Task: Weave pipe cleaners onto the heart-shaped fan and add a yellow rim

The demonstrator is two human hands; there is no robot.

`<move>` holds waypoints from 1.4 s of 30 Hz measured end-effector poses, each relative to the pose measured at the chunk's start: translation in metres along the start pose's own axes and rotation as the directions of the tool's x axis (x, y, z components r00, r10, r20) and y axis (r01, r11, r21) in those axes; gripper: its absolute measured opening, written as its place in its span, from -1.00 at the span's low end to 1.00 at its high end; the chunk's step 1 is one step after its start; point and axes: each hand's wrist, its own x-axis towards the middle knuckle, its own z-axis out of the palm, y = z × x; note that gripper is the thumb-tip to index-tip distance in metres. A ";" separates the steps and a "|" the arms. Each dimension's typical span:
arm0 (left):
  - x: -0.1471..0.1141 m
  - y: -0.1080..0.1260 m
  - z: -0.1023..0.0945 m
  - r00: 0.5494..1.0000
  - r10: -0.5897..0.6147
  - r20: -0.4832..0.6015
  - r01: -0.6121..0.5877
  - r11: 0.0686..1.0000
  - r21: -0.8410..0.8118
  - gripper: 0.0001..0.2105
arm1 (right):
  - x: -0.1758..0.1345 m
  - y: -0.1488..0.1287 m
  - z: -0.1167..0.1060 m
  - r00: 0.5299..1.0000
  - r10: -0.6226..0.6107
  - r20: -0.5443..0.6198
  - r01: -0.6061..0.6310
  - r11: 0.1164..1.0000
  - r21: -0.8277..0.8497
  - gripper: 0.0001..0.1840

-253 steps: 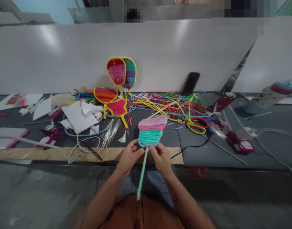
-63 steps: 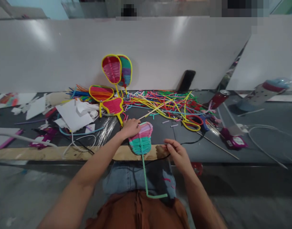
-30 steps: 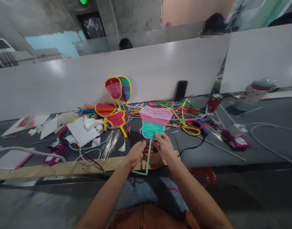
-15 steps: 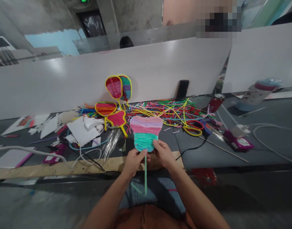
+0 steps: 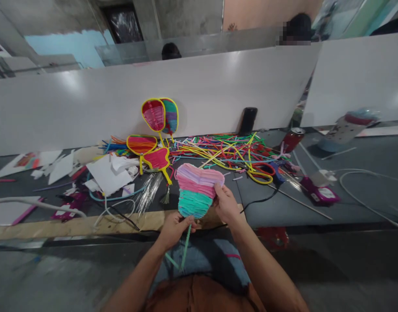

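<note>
Between my hands is a pipe-cleaner fan (image 5: 199, 188), banded in lilac, pink and teal, tilted above the table's front edge. My left hand (image 5: 176, 227) pinches its bottom tip, the thumb on the front face. My right hand (image 5: 225, 203) grips its right edge near the pink band, fingers partly hidden behind. A green pipe cleaner (image 5: 186, 249) hangs from the tip below my left hand and bends back at its lower end. Beyond lie a yellow-rimmed pink fan (image 5: 156, 159) and a heap of loose pipe cleaners (image 5: 215, 149).
Two yellow-rimmed fans (image 5: 154, 115) lean on the white partition (image 5: 88, 108), left of a phone (image 5: 247, 121). Scissors (image 5: 267, 170), a red can (image 5: 292, 139), a purple glue gun (image 5: 321, 193) and a bottle (image 5: 347, 130) stand right. Paper sheets (image 5: 109, 175) and cables lie left.
The fan has tilted, its top swinging right, and come slightly lower. My right hand has moved up its right edge. My left hand has shifted left and down with the tip.
</note>
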 end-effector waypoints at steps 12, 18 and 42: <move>0.007 0.004 -0.022 0.968 -0.245 -0.044 0.240 0.966 -0.097 -0.56 | -0.026 -0.008 -0.033 0.896 -0.183 0.404 0.441 0.453 -0.775 -0.51; 0.010 0.022 -0.035 0.936 0.215 -0.280 0.067 0.670 0.739 -0.70 | -0.054 -0.010 -0.071 0.743 -0.044 0.668 0.666 -0.055 -0.744 -0.71; 0.035 0.035 -0.027 0.795 0.602 0.073 -0.376 0.395 0.838 -0.94 | -0.074 -0.022 -0.087 0.756 -0.296 0.584 0.648 0.208 -0.733 -0.78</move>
